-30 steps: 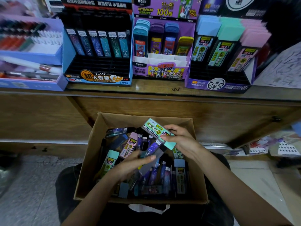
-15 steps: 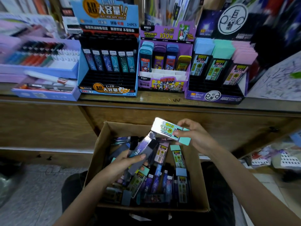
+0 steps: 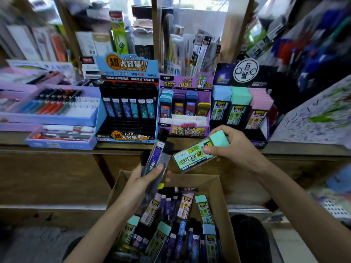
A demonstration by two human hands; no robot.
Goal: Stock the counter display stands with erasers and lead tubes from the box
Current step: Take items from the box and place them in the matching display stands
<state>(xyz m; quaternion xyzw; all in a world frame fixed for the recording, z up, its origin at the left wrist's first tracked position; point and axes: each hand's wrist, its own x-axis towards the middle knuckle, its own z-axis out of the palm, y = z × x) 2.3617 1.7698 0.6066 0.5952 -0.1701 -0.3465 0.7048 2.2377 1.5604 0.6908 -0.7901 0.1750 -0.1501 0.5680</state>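
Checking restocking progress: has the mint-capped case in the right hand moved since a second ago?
Yes. The mint-capped case in the right hand has risen out of the cardboard box, past its far rim, up to the counter edge.

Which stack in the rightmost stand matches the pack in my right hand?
The middle stack, mint-capped like the pack in your right hand, flanked by a blue stack and a pink stack.

Lead tubes (image 3: 156, 158) (image 3: 191, 155) in hands (image 3: 140, 180) (image 3: 237, 149), above box (image 3: 221, 198)

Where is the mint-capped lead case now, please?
Head view, right of centre: the mint-capped flat lead case is held by the right hand above the brown cardboard box.
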